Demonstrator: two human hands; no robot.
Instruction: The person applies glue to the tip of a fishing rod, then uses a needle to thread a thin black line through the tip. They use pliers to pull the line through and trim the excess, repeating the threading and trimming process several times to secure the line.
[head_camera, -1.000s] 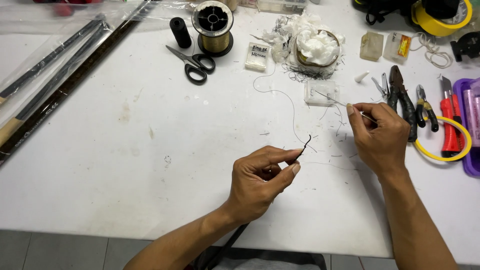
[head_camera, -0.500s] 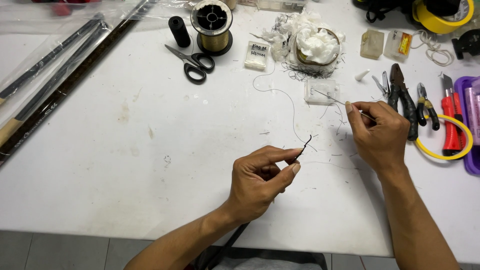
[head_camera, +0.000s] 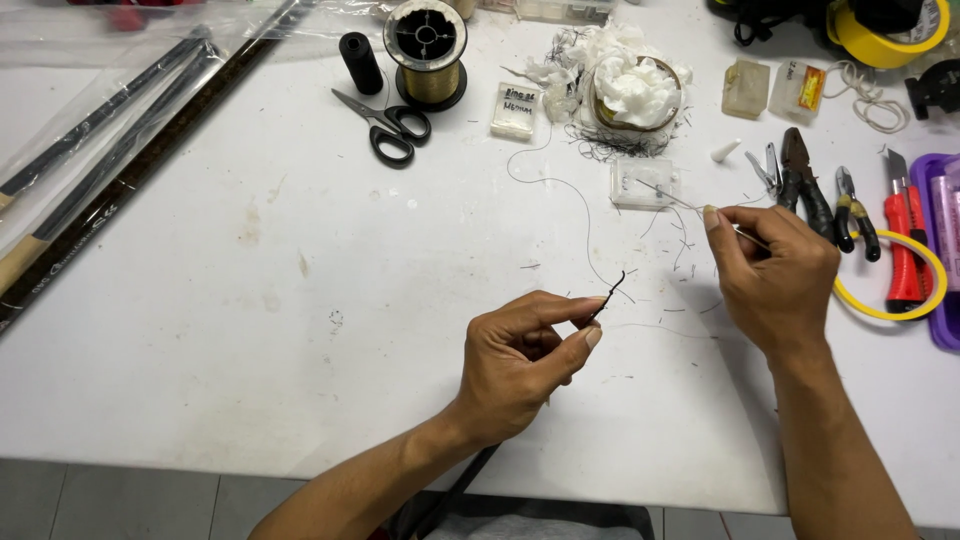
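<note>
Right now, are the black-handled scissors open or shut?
Shut: the scissors lie flat on the table, blades together in one point.

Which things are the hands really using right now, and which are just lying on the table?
In use:
left hand pinching a thin dark rod tip
right hand holding a thin metal tool
fine thread trailing toward the tip

Lying about:
scissors
gold thread spool
black spool
pliers
red cutter
long dark rods

Hands pinching thin black rod tip
</note>
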